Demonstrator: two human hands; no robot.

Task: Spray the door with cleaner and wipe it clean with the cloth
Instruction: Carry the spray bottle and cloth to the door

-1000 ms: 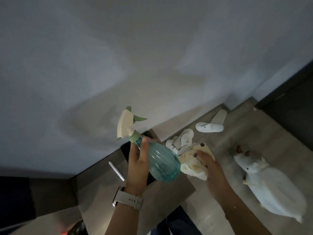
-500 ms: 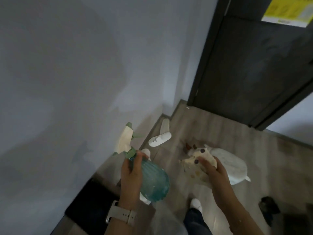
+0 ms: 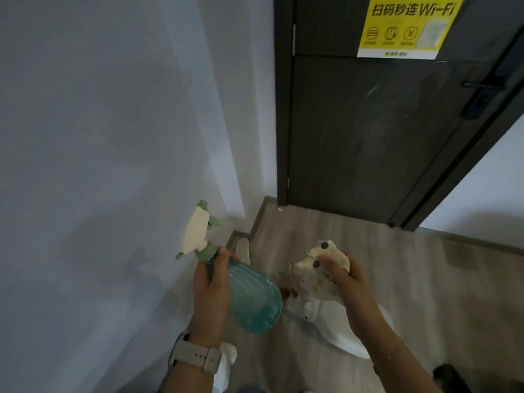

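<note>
— Since the door (image 3: 368, 131) is ahead and well apart from me, why carry both things at once?

— So nothing needs fetching at the door. My left hand (image 3: 211, 290) wraps the belly of the teal spray bottle (image 3: 249, 293), nozzle up and aimed at the wall (image 3: 99, 123), no finger on the trigger.

— And the cloth (image 3: 320, 265)?

— Bunched in my right hand (image 3: 347, 282), fingers curled round it, ready to wipe after spraying.

— What's on the floor (image 3: 382, 265)?

— A white plush toy (image 3: 320, 321) under my hands. I'd judge I must step around it to reach the dark panel below the yellow sticker (image 3: 405, 26).
</note>
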